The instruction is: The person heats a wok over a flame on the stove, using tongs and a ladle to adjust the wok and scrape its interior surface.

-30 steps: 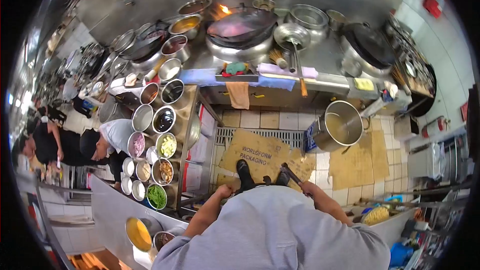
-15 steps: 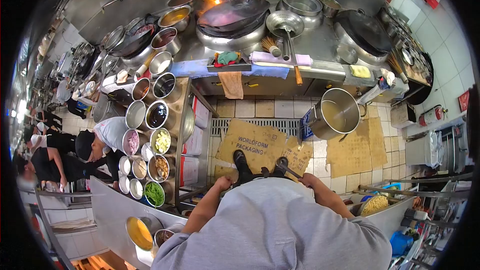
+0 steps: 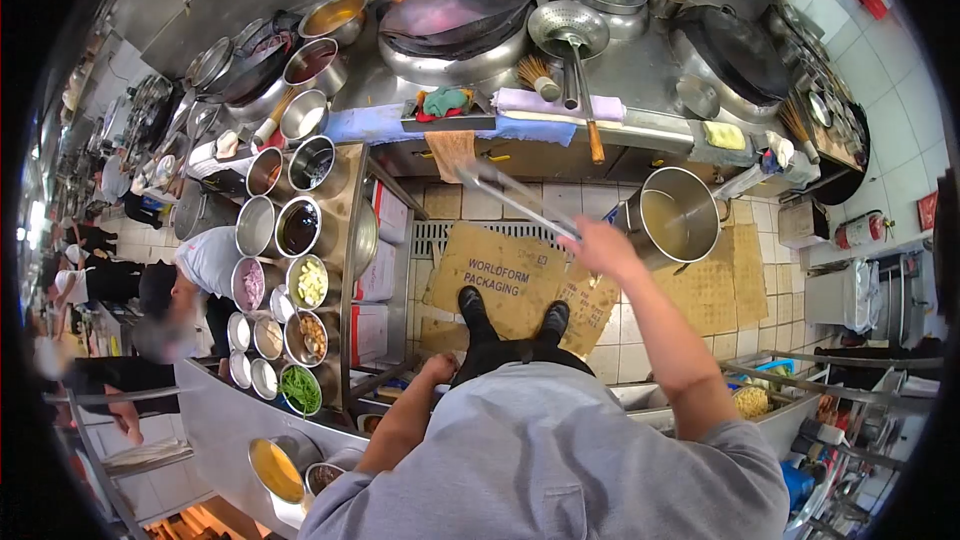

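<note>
My right hand is wrapped round a long-handled metal utensil, held out in front of my body and pointing up to the left. Motion blurs its far end, so I cannot tell whether it is a ladle or a spatula. That end overlaps an orange-brown cloth hanging from the stove edge. Low beside my left hip, my left hand is closed; what it holds, if anything, is hidden. Beyond, a large black wok sits over a burner with orange flame at its back left.
A big steel stockpot of cloudy liquid stands to the right. Ingredient bowls crowd the left shelf, including chopped greens. A perforated strainer lies on the stove. Flattened cardboard covers floor tiles. Other people work at far left.
My right hand has swung from beside my waist forward and up, carrying the metal utensil towards the stove. My left hand stays low by my hip. The view has shifted slightly.
</note>
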Demonstrator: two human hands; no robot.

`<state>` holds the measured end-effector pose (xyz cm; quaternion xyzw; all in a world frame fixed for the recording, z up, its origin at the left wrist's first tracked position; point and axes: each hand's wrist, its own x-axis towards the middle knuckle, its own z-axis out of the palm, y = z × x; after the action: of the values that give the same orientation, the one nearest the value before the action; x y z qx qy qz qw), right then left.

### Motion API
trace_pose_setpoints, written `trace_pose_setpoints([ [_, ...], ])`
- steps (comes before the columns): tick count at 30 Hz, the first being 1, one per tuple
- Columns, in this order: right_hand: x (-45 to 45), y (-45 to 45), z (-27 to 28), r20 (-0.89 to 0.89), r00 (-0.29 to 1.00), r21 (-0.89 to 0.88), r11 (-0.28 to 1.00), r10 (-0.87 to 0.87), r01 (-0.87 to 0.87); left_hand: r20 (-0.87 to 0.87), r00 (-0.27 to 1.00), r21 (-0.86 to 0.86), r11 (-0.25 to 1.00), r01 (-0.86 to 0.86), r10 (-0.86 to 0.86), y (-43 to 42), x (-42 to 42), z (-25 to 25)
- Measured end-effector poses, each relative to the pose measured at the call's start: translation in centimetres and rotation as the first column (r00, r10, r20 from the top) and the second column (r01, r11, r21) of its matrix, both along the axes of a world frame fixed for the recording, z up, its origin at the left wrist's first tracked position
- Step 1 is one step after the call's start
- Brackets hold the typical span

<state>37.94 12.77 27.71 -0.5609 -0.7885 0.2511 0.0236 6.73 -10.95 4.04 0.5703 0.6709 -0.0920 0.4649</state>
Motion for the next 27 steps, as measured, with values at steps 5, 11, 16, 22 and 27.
trace_pose_setpoints([
  [5,-4.2,8.6,10.6,0.217,0.975,0.335,0.935,0.041,-0.114,0.068,0.990,-0.091,0.989,-0.118,0.124,1.2,-0.7,-1.2],
  [11,-12.7,20.0,15.1,0.388,0.919,0.609,0.728,0.074,-0.316,0.116,0.976,-0.030,0.982,-0.184,0.187,3.7,-2.1,-2.4],
  [16,-21.3,25.2,14.3,0.473,0.880,0.529,0.785,0.043,-0.323,0.163,0.923,-0.092,0.937,-0.338,0.349,5.3,-4.3,-6.1],
  [22,-19.7,26.2,11.3,0.518,0.852,0.481,0.799,0.072,-0.360,0.250,0.880,-0.137,0.914,-0.382,0.405,7.6,-8.0,-7.2],
  [27,-10.0,27.1,11.9,0.594,0.804,0.414,0.856,0.004,-0.310,0.314,0.831,-0.185,0.888,-0.422,0.460,8.2,-10.5,-10.0],
])
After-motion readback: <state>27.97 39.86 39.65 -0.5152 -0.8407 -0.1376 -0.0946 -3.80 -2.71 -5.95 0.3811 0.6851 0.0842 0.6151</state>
